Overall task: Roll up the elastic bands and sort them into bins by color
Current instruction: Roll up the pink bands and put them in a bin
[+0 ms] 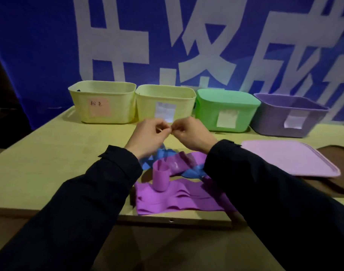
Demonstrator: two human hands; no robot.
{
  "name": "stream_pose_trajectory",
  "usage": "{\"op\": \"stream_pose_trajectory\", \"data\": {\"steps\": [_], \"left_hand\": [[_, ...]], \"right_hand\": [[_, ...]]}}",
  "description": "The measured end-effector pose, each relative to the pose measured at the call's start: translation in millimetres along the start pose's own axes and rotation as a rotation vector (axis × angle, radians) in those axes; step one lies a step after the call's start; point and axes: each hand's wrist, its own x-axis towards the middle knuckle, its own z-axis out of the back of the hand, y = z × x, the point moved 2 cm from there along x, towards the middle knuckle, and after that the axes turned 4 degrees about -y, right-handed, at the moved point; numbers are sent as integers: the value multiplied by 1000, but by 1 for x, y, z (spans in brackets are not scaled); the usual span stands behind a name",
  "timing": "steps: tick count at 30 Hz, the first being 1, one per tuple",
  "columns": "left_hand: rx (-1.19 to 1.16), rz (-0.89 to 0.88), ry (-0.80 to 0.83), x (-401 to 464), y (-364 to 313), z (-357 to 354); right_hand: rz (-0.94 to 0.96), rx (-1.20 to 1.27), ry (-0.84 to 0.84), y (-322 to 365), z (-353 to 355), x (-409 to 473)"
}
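My left hand (148,133) and my right hand (190,133) are raised together above the table, fingertips meeting and pinching something small and thin that I cannot make out. Below them lies a tangle of bands. A blue band (163,155) runs under my left wrist and shows again by my right sleeve. A purple band (183,160) is partly rolled, its coiled end (161,178) standing upright. Another purple band (173,200) lies flat and wrinkled near the front edge.
Four bins line the back: two yellow bins (102,89) (165,92), a green bin (226,98) with its lid on, and a purple bin (290,106). A pink lid (290,159) lies flat at the right. The table's front edge (171,221) is close.
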Motion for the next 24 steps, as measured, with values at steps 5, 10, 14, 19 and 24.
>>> {"op": "stream_pose_trajectory", "data": {"steps": [5,10,14,19,24], "left_hand": [[15,-1,111,-22,-16,-40],[156,-52,175,-46,-4,-78],[183,-59,184,-44,1,-82],[262,-164,171,-38,-17,-79],[396,-319,319,-32,-51,-98]], "right_hand": [[-147,168,-31,-40,8,-43],[-195,310,-114,-58,-13,-87],[-182,275,-126,-62,-17,-88],[-192,158,-131,-56,7,-89],[-344,-23,-227,-108,63,-106]]}}
